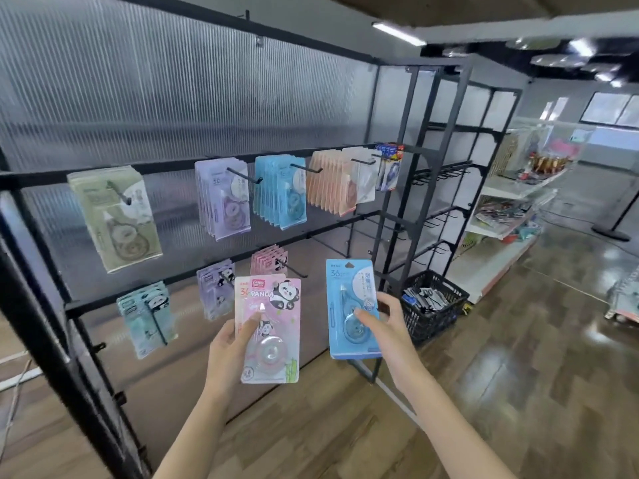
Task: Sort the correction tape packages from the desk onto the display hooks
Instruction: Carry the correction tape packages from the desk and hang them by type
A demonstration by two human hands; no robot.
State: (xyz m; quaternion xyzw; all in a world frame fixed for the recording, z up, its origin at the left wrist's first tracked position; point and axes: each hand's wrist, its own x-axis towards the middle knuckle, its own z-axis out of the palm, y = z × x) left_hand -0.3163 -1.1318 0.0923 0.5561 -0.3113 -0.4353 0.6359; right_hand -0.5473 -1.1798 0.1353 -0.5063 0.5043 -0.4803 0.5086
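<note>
packages look light and stiff, card backs with slick plastic blisters; best pinched by the lower edge so the top hole stays free for a hook. left hand [230, 350] grips a pink panda package [268, 331], right hand [383, 323] pinches a blue package [352, 307]. matching pink stack [269, 261] hangs just above the left hand, blue stack [280, 191] higher up. basket [434, 305] sits beyond the right hand on wood floor [518, 392]; no surface shows.
</note>
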